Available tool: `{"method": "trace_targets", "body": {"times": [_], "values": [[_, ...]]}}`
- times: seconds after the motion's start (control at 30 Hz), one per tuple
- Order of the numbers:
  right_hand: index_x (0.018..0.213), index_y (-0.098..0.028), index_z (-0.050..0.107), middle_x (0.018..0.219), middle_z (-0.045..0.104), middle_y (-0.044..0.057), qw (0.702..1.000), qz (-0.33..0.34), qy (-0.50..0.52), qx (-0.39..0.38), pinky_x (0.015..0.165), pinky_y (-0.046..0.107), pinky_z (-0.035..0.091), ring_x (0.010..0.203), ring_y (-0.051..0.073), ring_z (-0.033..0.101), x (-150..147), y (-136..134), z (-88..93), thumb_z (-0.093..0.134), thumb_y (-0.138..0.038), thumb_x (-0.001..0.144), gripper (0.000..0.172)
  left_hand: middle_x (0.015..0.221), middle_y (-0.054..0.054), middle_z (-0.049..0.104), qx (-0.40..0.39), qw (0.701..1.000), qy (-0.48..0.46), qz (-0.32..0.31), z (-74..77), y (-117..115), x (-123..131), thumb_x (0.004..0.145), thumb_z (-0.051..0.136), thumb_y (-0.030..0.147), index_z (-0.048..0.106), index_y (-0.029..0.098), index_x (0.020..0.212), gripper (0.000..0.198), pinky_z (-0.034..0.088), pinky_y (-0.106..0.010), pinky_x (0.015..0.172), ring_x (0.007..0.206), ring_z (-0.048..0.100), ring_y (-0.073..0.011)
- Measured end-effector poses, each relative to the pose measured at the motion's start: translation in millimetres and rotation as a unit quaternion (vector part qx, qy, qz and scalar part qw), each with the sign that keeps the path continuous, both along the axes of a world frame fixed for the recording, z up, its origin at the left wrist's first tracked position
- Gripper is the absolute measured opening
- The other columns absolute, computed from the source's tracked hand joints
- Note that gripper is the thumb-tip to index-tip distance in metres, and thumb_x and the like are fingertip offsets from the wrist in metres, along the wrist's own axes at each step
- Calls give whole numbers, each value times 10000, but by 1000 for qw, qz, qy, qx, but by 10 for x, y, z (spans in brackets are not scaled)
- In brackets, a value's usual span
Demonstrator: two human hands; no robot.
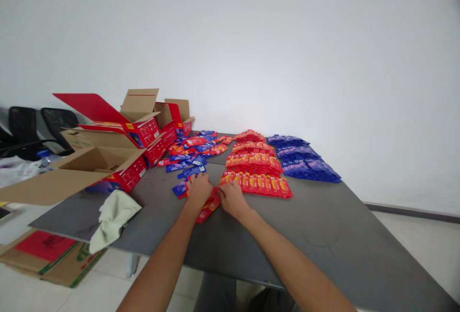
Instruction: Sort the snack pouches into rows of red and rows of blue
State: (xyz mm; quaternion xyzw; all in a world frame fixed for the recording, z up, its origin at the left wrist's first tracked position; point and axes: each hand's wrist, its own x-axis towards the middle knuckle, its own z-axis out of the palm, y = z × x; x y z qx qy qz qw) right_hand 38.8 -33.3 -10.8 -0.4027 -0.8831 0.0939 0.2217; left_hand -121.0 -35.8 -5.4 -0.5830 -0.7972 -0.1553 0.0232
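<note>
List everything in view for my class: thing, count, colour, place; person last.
Open cardboard boxes: three or more, red and blue, table's left
Loose flat packets: many, red and blue, beside boxes
Orange-printed packet rows: about four, red, table centre
Overlapping packet rows: about three, blue, beside red rows
Crumpled cloth: one, pale green, table's left edge
Table: one, dark grey, beneath packets
Mesh-backed chairs: at least two, black, far left
Plastic bottle: one, blue-capped, far left
Plastic bagging: uncounted, white, far left
Flattened cardboard: uncounted, brown and red, floor
Wall: one, white, behind
Left hand: one, over packets
Right hand: one, beside left
</note>
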Motion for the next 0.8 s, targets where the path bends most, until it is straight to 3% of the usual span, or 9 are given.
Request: {"method": "trace_targets", "body": {"times": [0.13,0.27,0.43,0.5,0.6,0.7,0.8], "values": [[954,-181,668,960,705,85,999,-1,3,-33,878,313,330,914,196,592,-386,-13,-18,442,-272,943,244,1273,-153,562,-6,997,-26,70,-54,-114,-208,839,487,250,619,197,1201,389,391,-482,933,1207,461,-349],[980,-175,648,963,706,98,999,-16,8,-40,868,330,332,922,215,602,-653,-24,-105,454,-298,928,236,1265,-155,585,4,994,-94,48,-108,-139,-389,823,519,232,608,163,1214,407,404,-381,961,1195,520,-282],[1156,-183,603,1073,690,104,997,-29,38,-65,907,345,349,1017,232,588,-791,-16,-218,536,-281,862,318,1247,-151,617,118,969,-211,45,-146,-133,-554,693,614,123,620,137,1172,479,421,-320,989,1168,568,-240],[1210,-181,580,1125,678,101,994,-38,71,-77,937,348,358,1051,232,584,-799,-11,-239,573,-239,819,396,1238,-154,628,155,926,-335,76,-163,-130,-570,642,636,81,602,128,1189,550,480,-309,910,1080,623,-223],[1214,-181,578,1141,674,90,984,-41,148,-88,957,351,388,1055,224,596,-769,-3,-227,579,-197,798,417,1134,-137,683,187,816,-538,93,-163,-136,-533,588,633,25,616,122,1146,566,536,-289,770,909,684,-196],[1229,-168,561,1105,682,95,961,-62,238,-125,876,327,461,974,204,634,-686,5,-181,549,-231,835,399,945,-104,728,203,722,-660,44,-100,-159,-443,580,643,50,657,119,1080,504,553,-309,676,749,696,-196],[1232,-159,551,1052,690,95,925,-82,319,-189,769,305,502,866,188,657,-546,9,-143,532,-323,865,403,826,-87,731,202,671,-714,-2,10,-184,-302,572,699,118,693,110,1015,443,552,-322,647,688,687,-202]]}}
